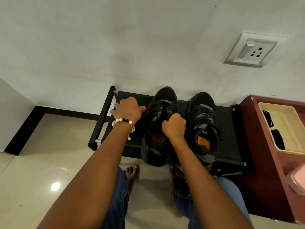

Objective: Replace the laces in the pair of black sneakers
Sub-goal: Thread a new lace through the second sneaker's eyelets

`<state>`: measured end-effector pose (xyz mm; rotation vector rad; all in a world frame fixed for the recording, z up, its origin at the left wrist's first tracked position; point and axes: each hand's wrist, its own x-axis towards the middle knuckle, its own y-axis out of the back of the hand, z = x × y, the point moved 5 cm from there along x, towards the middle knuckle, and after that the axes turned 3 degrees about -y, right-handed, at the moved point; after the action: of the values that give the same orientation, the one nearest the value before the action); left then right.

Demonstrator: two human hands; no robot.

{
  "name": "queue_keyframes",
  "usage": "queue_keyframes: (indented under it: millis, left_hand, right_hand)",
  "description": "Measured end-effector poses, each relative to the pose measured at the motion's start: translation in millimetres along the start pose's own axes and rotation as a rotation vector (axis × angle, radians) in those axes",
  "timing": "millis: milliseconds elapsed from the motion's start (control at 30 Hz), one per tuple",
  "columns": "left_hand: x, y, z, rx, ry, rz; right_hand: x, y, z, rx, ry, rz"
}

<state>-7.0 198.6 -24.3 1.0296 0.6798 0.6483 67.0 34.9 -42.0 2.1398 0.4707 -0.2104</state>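
Head view: right hand (174, 125) grips the left sneaker's (159, 128) tongue, left hand (127, 109) loosely curled on the rack (231, 146); unlacing comes next.

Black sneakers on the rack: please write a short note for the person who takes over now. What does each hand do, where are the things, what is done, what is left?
Left hand: rests on the black shoe rack, beside the left sneaker; it appears to hold nothing.
Right hand: fingers curled, gripping the left sneaker at its opening, near the tongue.
Right sneaker: stands untouched on the rack, toe to the wall.
Done: nothing visible; both sneakers are laced with black laces.
Left: pull out the old laces and thread new ones. No new laces are clearly in view.
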Motion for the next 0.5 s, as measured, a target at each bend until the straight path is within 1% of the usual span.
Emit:
queue_keyframes:
  millis: [33,67,133,200,300,367,433,500]
  left_hand:
    - [1,2,6,-0.036,-0.072,0.052]
    - [2,2,13,-0.118,-0.162,0.058]
    - [-1,-2,28,-0.258,-0.295,-0.023]
    - [-5,-6,37,-0.26,-0.343,-0.059]
    - [-6,-6,43,-0.154,-0.366,-0.032]
    - [-3,-6,42,-0.106,-0.322,-0.037]
    - [0,-6,37,-0.152,-0.26,-0.053]
    - [3,-8,32,-0.293,-0.215,-0.074]
  right_hand:
    - [0,0,0,0.004,0.002,0.001]
    - [0,-1,0,0.006,0.004,0.0]
    - [0,-1,0,0.008,0.005,0.0]
    - [0,0,0,0.007,0.007,0.004]
    - [0,0,0,0.014,0.017,0.01]
    - [-1,0,-1,0.005,0.022,0.016]
    - [-1,0,-1,0.003,0.022,0.01]
    - [-1,-1,-2,0.007,0.024,0.001]
